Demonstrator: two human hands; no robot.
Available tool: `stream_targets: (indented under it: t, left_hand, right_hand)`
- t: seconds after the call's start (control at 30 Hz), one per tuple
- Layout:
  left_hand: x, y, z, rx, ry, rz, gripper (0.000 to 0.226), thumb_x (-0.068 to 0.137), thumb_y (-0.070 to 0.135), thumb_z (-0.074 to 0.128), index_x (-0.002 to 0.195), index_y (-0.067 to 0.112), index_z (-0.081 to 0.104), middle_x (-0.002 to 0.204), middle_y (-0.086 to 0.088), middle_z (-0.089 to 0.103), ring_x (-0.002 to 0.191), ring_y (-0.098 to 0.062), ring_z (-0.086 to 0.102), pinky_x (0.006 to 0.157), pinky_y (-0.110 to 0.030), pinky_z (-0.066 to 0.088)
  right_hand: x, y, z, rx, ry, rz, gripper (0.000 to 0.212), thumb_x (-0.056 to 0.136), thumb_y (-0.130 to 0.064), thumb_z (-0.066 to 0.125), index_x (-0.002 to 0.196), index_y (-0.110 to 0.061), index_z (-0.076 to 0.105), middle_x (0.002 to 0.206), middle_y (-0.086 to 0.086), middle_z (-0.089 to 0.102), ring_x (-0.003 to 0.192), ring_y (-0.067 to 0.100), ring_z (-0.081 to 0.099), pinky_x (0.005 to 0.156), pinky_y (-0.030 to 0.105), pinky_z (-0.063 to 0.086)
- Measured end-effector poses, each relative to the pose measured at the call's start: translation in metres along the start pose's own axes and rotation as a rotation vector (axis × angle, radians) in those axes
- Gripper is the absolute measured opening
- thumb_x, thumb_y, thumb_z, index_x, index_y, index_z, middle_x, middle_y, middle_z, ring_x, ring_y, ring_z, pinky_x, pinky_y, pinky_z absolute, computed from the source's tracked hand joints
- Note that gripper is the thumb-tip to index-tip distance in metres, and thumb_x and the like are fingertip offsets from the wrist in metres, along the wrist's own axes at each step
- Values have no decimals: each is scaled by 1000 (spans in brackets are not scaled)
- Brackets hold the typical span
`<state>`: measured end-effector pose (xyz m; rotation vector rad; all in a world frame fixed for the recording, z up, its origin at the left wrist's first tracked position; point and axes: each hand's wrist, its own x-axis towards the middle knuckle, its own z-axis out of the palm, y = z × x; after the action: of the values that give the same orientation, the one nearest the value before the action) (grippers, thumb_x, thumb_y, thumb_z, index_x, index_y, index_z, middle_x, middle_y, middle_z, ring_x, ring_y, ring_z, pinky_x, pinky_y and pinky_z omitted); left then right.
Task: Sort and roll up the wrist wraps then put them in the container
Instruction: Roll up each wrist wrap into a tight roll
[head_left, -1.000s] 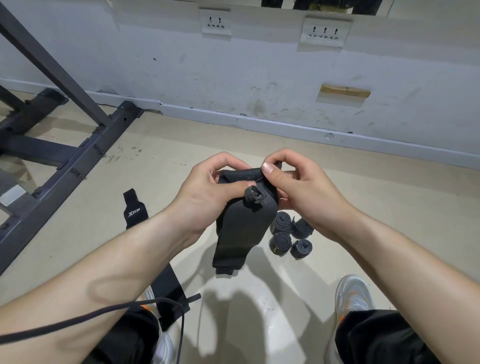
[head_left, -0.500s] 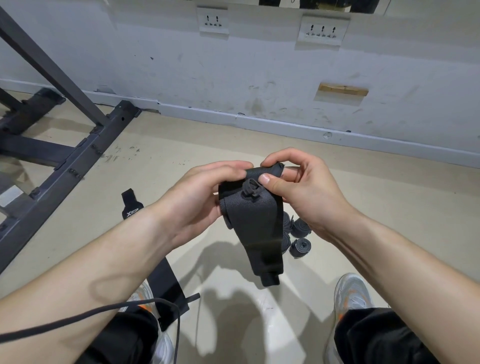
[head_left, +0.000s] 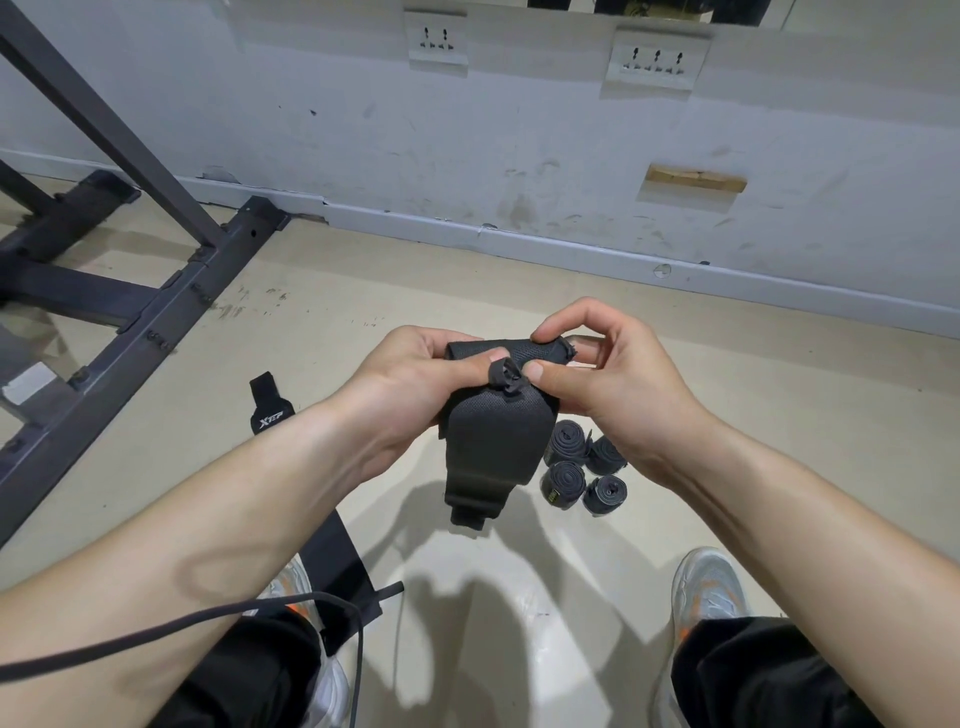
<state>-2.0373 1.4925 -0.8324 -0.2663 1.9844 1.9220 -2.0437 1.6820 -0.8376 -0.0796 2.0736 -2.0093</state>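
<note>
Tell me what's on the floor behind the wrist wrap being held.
Four rolled wraps show on the floor past its right edge. The held wrist wrap covers the floor directly behind, so further rolls there cannot be seen.

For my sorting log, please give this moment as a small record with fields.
left hand: grips top of held wrap
right hand: pinches it beside the loop
held wrap: black, tail hanging loose
rolled wraps: four, together on the floor
flat wrap: on the floor, left side
container: not in view
</note>
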Motion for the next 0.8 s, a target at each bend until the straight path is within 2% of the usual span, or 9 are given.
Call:
stream_targets:
  t: [0.07, 0.13, 0.23, 0.33, 0.43, 0.5, 0.6, 0.7, 0.8]
  left_hand:
    - [0, 0, 0, -28, 9, 3, 24, 94, 12, 69, 111, -3, 73, 92, -23, 72, 70, -23, 62, 55, -24, 44]
    - [0, 1, 1, -46, 28, 18, 17, 93, 10, 69, 106, 0, 73, 84, -14, 71, 63, -19, 61, 52, -22, 43]
    - [1, 0, 0, -32, 72, 51, 8, 92, 8, 71, 99, 9, 73, 79, -9, 70, 63, -21, 57, 53, -28, 37]
    - [0, 0, 2, 1, 89, 100, 11, 89, 5, 74, 100, 9, 73, 78, -10, 71, 63, -22, 61, 54, -28, 39]
    - [-3, 2, 7, 53, 93, 163, 14, 86, 2, 77, 96, 11, 75, 79, -12, 74, 68, -24, 65, 63, -37, 48]
    - [-3, 3, 7, 71, 100, 187, 16, 84, 0, 78, 93, 12, 75, 78, -9, 74, 69, -23, 67, 68, -43, 50]
    - [-3, 3, 6, 53, 73, 180, 17, 83, -2, 78, 92, 12, 75, 81, -10, 74, 71, -23, 67, 68, -41, 49]
    - [-3, 1, 5, -1, 13, 114, 15, 87, 0, 74, 97, 11, 72, 83, -15, 70, 70, -28, 63, 59, -34, 46]
    - [-1, 0, 3, 67, -20, 48, 14, 93, 12, 72, 106, 9, 67, 90, -14, 71, 78, -29, 65, 71, -43, 54]
  right_hand:
    - [1, 1, -2, 43, -66, 15, 24, 91, 4, 70, 92, -19, 65, 93, 18, 65, 76, 26, 66, 72, 42, 60]
    - [2, 1, -3, 59, -108, 19, 18, 95, -2, 67, 100, -20, 63, 87, 9, 62, 75, 20, 63, 69, 34, 56]
    - [4, -2, -2, 33, -125, 85, 9, 102, -25, 60, 108, -19, 63, 79, 3, 58, 72, 18, 56, 69, 30, 52]
    - [5, -5, -4, 1, -137, 165, 40, 107, -45, 43, 102, -15, 69, 77, -3, 66, 68, 15, 60, 68, 29, 52]
    - [5, -4, -4, 11, -155, 145, 45, 109, -39, 41, 95, -11, 73, 85, 6, 71, 77, 19, 66, 76, 35, 55]
    - [5, -2, -5, 19, -168, 122, 42, 110, -30, 42, 105, -1, 72, 93, 16, 74, 83, 23, 69, 80, 38, 58]
    - [5, 3, -6, -48, -147, 87, 42, 111, -24, 40, 113, 7, 67, 108, 35, 69, 87, 30, 68, 83, 41, 58]
    - [6, 5, -6, -77, -102, 48, 35, 109, -21, 46, 109, 6, 69, 108, 36, 68, 85, 31, 67, 83, 45, 57]
    - [5, 6, -4, -60, -63, 48, 28, 106, -17, 53, 106, 3, 72, 104, 36, 69, 83, 31, 66, 82, 46, 56]
